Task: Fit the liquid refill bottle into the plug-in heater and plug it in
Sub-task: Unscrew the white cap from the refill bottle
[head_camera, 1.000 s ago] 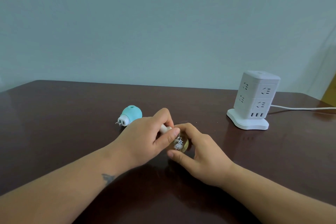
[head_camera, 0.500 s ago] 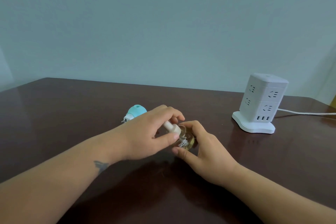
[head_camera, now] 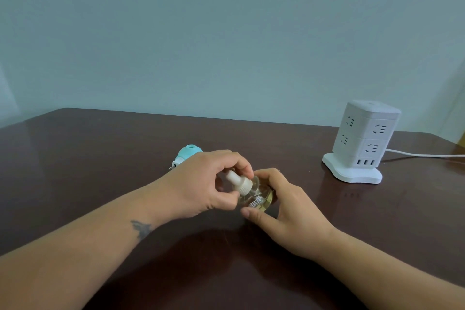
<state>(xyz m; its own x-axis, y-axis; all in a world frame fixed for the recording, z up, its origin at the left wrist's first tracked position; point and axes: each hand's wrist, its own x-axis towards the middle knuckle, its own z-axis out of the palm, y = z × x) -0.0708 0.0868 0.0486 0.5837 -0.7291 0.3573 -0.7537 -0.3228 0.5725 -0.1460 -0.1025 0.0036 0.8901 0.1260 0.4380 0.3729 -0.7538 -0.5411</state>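
Dark brown table (head_camera: 75,171). Teal plug-in heater (head_camera: 187,155) lies on it far left of centre, prongs pointing left, partly hidden behind left hand (head_camera: 201,186). Left hand fingers pinch the white cap (head_camera: 239,182) of the refill bottle (head_camera: 256,197). Bottle is tilted, cap toward the left, clear with yellowish liquid, at table centre just near of the heater. Right hand (head_camera: 286,211) grips the bottle body, thumb underneath. White tower power strip (head_camera: 362,143) stands far right, well apart, white cord (head_camera: 425,155) running off right.
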